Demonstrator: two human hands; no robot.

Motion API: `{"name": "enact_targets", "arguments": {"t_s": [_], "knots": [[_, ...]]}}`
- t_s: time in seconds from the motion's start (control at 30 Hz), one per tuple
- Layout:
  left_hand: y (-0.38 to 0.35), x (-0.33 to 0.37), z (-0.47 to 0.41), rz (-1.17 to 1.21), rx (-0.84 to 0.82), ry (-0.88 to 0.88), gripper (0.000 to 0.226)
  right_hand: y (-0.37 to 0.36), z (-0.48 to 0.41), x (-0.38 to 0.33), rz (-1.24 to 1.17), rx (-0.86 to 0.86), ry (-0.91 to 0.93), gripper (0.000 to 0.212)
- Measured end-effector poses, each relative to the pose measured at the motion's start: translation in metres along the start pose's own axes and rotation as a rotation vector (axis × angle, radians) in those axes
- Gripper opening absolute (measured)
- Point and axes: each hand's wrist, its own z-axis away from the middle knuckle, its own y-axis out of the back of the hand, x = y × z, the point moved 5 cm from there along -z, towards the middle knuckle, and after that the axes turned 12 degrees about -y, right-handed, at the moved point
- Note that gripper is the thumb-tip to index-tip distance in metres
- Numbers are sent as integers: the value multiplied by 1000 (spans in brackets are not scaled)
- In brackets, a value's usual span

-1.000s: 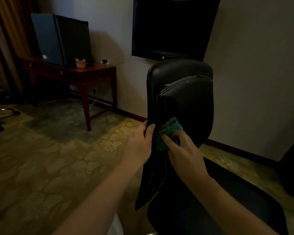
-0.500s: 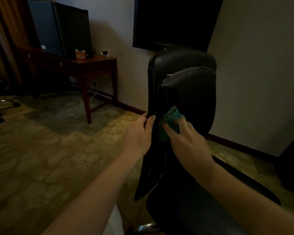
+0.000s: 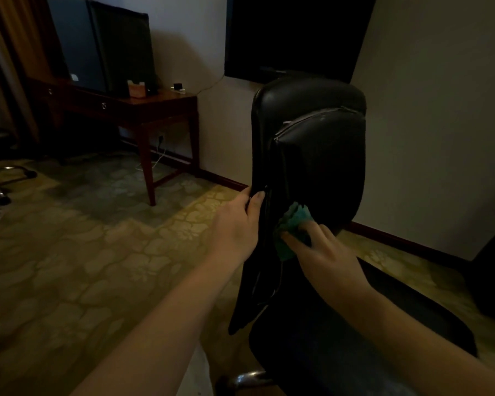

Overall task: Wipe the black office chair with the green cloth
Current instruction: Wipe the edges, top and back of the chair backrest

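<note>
The black office chair (image 3: 320,155) stands in front of me, its leather backrest upright and its dark seat low at the right. My left hand (image 3: 236,227) grips the left edge of the backrest, thumb on the front face. My right hand (image 3: 323,258) holds the bunched green cloth (image 3: 292,224) and presses it against the lower front of the backrest, close beside the left hand. Part of the cloth is hidden under my fingers.
A wooden side table (image 3: 143,110) with a dark cabinet (image 3: 103,44) on it stands at the back left. A black screen (image 3: 295,32) hangs on the wall behind the chair. Patterned carpet (image 3: 83,252) spreads to the left. A chrome chair base (image 3: 0,181) shows at the far left edge.
My right hand with the cloth has shifted a little up and then down along the lower backrest. The left hand keeps its hold on the edge.
</note>
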Motion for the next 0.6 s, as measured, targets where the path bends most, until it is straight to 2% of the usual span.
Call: {"name": "enact_targets", "arguments": {"t_s": [0.3,0.6], "knots": [[0,0,3,16,3,14,43,26,-47,-1,-58,135,-32,44],[0,3,19,55,14,26,40,-10,14,4,-100,56,-10,48]]}}
